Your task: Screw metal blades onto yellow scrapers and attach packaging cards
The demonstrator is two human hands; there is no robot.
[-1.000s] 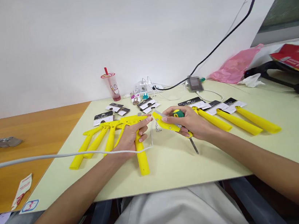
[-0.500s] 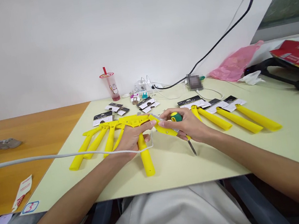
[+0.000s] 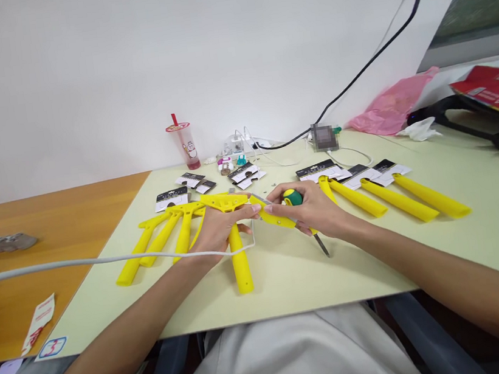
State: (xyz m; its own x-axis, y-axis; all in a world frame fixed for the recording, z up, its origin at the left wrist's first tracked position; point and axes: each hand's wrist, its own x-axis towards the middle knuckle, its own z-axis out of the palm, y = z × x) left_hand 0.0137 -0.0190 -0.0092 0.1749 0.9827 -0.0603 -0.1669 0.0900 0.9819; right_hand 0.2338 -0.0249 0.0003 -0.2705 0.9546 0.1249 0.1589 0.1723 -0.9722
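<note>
A white wall (image 3: 168, 56) stood behind the pale counter (image 3: 335, 277), and everything on it lay around one yellow plastic bar (image 3: 276, 220) near the counter's front edge. Well beyond that bar stood a plastic cup (image 3: 186, 147) with a red straw, beside a white power strip (image 3: 237, 145). Farther right, past the bar, lay a pink plastic bag (image 3: 389, 108). To the bar's left, a fan of yellow T-shaped handles (image 3: 160, 242) spread across the counter; to its right lay three long yellow handles (image 3: 401, 202), with black-and-white cards (image 3: 358, 177) at their far ends.

The hands had just drawn closer, and the bar had swung flatter across the view. The right hand (image 3: 315, 212) was closed narrowly around a green-and-yellow screwdriver (image 3: 293, 197) and the bar together, the screwdriver's thin shaft pointing toward the person. The left hand (image 3: 223, 230) lay palm down over the T-shaped handles, its fingers stretched out, their tips (image 3: 256, 209) at or just beside the bar's end; contact could not be told.
</note>
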